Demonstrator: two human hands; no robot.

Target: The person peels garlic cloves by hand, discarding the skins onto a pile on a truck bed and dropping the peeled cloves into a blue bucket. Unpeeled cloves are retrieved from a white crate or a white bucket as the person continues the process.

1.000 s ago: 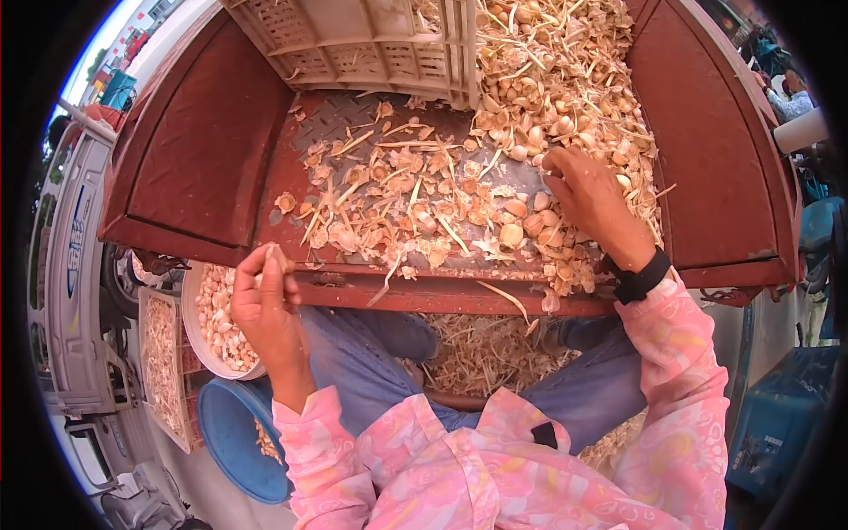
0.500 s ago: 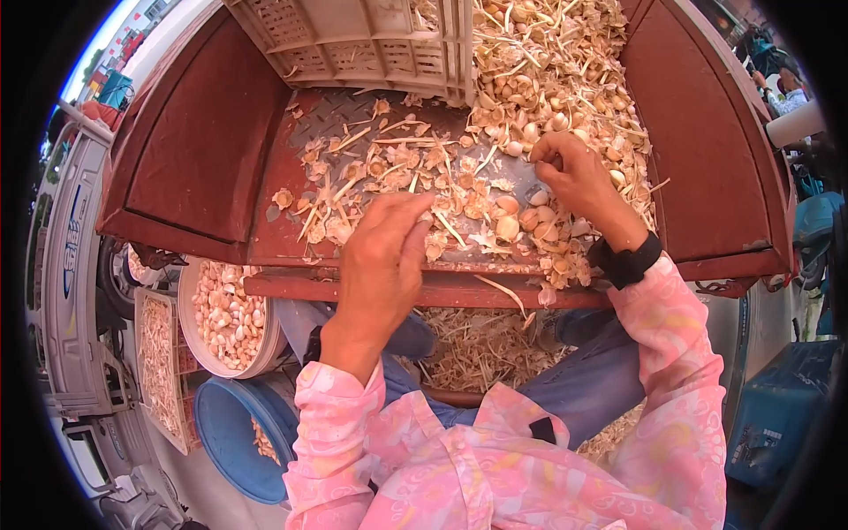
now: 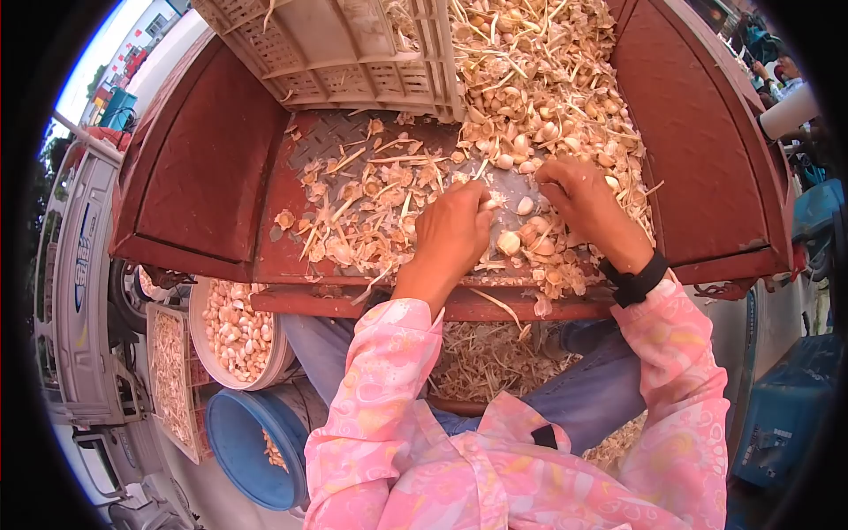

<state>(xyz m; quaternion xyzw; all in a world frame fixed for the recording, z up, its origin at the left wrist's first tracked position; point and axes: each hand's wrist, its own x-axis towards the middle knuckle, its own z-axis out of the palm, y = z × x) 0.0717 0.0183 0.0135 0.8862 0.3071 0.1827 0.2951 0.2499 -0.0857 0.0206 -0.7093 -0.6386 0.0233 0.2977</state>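
My left hand [image 3: 452, 228] is over the near middle of the metal tray [image 3: 344, 132], fingers closed. A pale bit shows at its fingertips, too small to name. My right hand [image 3: 590, 208] is to its right, fingers curled inward and closed; their contents are hidden. Between the hands a single garlic clove [image 3: 525, 206] lies on the bare metal, and a larger piece of garlic [image 3: 508, 243] is just nearer to me. Loose skins and stalks [image 3: 353, 208] spread left of my left hand. Beyond both hands rises a heap of garlic cloves and husks [image 3: 530, 97].
A slatted plastic crate [image 3: 353, 66] stands tilted at the back left. Red side panels [image 3: 199, 168] flank the tray. Lower left are a white bucket of cloves [image 3: 238, 331], a blue bucket [image 3: 243, 450] and a crate of husks [image 3: 170, 375]. Another person [image 3: 784, 75] is at far right.
My left hand has moved right and away from me, and its fingers have closed. My right hand stays near the heap, fingers still curled. The view has shifted slightly.
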